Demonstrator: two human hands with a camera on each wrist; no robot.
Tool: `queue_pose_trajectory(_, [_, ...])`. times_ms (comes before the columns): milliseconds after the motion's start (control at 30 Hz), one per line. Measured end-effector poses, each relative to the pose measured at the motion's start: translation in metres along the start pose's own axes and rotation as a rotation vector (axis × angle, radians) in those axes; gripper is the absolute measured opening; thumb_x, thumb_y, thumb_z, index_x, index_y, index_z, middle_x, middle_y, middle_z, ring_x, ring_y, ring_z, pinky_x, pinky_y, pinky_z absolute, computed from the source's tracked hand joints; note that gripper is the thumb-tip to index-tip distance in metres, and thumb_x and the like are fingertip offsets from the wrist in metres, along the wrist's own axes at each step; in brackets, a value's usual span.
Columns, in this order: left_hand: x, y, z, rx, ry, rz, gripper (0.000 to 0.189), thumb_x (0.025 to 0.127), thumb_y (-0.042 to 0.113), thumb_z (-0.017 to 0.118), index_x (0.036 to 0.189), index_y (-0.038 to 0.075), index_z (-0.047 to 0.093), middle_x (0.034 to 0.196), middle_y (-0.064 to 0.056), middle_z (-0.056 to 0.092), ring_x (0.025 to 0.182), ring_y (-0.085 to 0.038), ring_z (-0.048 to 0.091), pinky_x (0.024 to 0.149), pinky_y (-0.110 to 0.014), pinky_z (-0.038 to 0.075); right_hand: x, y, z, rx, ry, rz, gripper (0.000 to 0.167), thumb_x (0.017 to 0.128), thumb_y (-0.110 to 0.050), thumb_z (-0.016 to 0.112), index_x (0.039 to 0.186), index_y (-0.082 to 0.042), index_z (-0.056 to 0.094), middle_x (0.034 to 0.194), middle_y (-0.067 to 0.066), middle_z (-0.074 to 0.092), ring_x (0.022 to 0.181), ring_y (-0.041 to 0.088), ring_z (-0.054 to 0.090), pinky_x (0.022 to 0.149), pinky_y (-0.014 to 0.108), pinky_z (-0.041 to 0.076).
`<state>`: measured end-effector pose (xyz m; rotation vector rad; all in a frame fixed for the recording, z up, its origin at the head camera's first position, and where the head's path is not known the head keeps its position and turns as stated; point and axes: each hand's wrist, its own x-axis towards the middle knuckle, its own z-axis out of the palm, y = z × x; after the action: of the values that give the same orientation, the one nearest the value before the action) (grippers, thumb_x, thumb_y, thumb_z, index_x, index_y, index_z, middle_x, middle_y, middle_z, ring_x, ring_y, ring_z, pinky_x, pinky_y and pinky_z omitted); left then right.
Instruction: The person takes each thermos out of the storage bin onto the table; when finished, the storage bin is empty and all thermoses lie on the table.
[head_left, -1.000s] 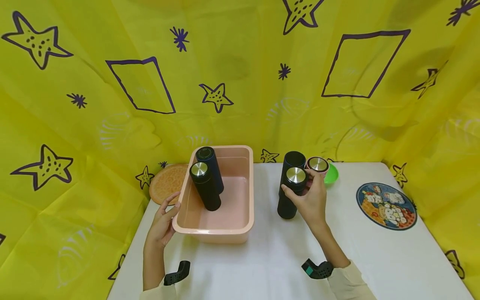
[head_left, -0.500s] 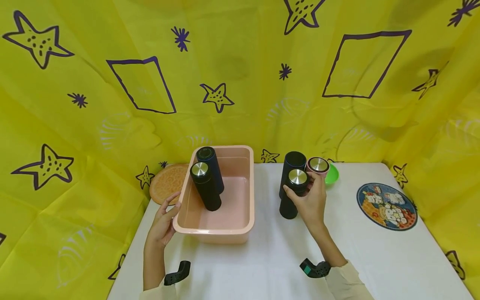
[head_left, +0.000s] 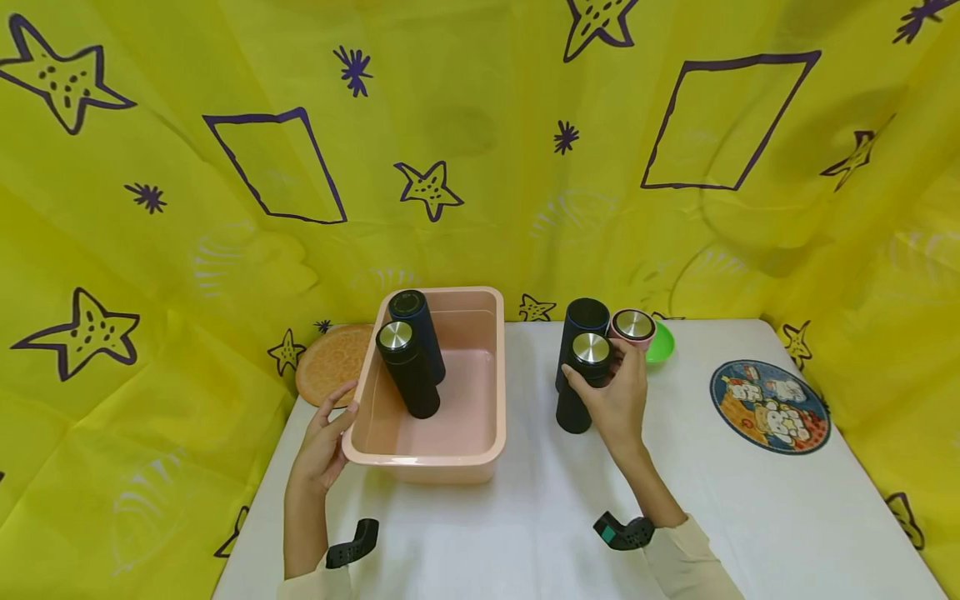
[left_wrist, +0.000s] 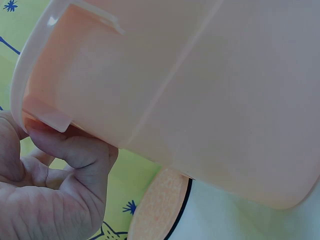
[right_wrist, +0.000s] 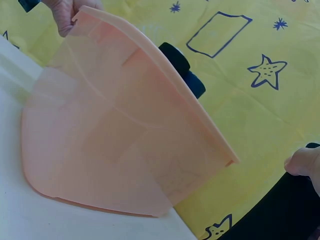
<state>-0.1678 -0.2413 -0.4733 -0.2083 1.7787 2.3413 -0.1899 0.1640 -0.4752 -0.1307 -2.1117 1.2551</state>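
Note:
On the left, a pink plastic tub [head_left: 420,461] holds two dark thermos flasks, both upright and leaning a little. One is a black thermos [head_left: 411,375] with a silver-topped lid, the other a dark blue thermos [head_left: 427,327] behind it. My left hand [head_left: 324,442] grips the tub's rim at the near left corner, thumb against the rim in the left wrist view. With my right hand [head_left: 618,400] I hold another black thermos [head_left: 574,412] around its upper part, below the silver lid. Behind it stand a dark thermos [head_left: 587,315] and a pink thermos [head_left: 633,325], partly hidden.
A green bowl [head_left: 662,345] sits behind the pink thermos. On the right of the white table [head_left: 525,533] lies a round cartoon-printed mat [head_left: 771,407]. An orange-brown round mat [head_left: 333,362] lies partly behind the tub. A yellow patterned cloth [head_left: 480,242] hangs along the back and sides.
The head view has shifted slightly. Both hands keep their grips, and the tub and flasks stay in about the same places.

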Motion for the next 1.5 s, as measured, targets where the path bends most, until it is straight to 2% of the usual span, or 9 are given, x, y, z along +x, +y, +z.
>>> queue_pose_trajectory(167, [-0.001,0.0,-0.001,-0.011,-0.017,0.004,0.039,0.104,0.016,0.047,0.142,0.023,0.04,0.113,0.003,0.061,0.097,-0.012,0.066,0.075,-0.029,0.058,-0.002,-0.002,0.0,0.011,-0.006,0.019,0.077,0.067,-0.016,0.091,0.126,0.005,0.047,0.116,0.023,0.052,0.096,0.029,0.057,0.076,0.008,0.038])
queue_pose_trajectory(567, [-0.001,0.001,-0.001,-0.009,-0.002,-0.007,0.04,0.103,0.017,0.048,0.142,0.023,0.04,0.111,0.003,0.061,0.094,-0.012,0.065,0.071,-0.027,0.057,-0.008,-0.001,0.0,0.01,-0.019,0.053,0.084,0.068,-0.021,0.091,0.135,0.001,0.045,0.124,0.021,0.049,0.101,0.026,0.054,0.077,0.004,0.038])
queue_pose_trajectory(833, [-0.002,0.0,0.0,-0.021,-0.014,0.004,0.044,0.104,0.015,0.047,0.146,0.017,0.034,0.11,0.003,0.062,0.093,-0.011,0.066,0.071,-0.027,0.057,-0.009,-0.001,-0.001,0.023,-0.023,0.061,0.084,0.069,-0.019,0.09,0.136,-0.001,0.044,0.125,0.02,0.048,0.1,0.021,0.054,0.077,0.002,0.039])
queue_pose_trajectory(1000, [-0.002,-0.001,-0.002,-0.024,-0.023,0.008,0.049,0.104,0.015,0.047,0.149,0.013,0.028,0.111,0.003,0.061,0.094,-0.011,0.066,0.072,-0.027,0.057,-0.011,-0.002,-0.001,0.031,-0.026,0.061,0.083,0.069,-0.02,0.09,0.136,-0.002,0.044,0.125,0.021,0.047,0.1,0.021,0.053,0.077,0.004,0.04])
queue_pose_trajectory(1233, [-0.003,0.0,-0.002,-0.033,-0.009,0.011,0.045,0.104,0.015,0.047,0.147,0.016,0.033,0.112,0.003,0.062,0.095,-0.011,0.066,0.073,-0.028,0.058,-0.011,-0.003,-0.001,0.025,-0.025,0.04,0.083,0.07,-0.02,0.089,0.137,-0.002,0.044,0.125,0.021,0.047,0.1,0.021,0.053,0.078,0.009,0.042])
queue_pose_trajectory(1367, [-0.001,-0.001,-0.001,-0.042,-0.023,0.017,0.046,0.104,0.013,0.046,0.148,0.014,0.032,0.113,0.002,0.061,0.096,-0.012,0.066,0.074,-0.028,0.058,-0.011,-0.001,-0.001,0.036,-0.02,0.053,0.083,0.071,-0.019,0.089,0.138,-0.002,0.043,0.126,0.021,0.047,0.101,0.02,0.052,0.078,0.01,0.042])
queue_pose_trajectory(1500, [0.0,0.0,-0.001,-0.035,-0.027,0.022,0.043,0.104,0.014,0.046,0.145,0.018,0.036,0.112,0.002,0.062,0.095,-0.012,0.066,0.072,-0.028,0.058,-0.011,-0.001,-0.002,0.056,-0.017,0.066,0.084,0.07,-0.018,0.089,0.138,-0.002,0.043,0.127,0.021,0.047,0.101,0.019,0.051,0.078,0.011,0.043])
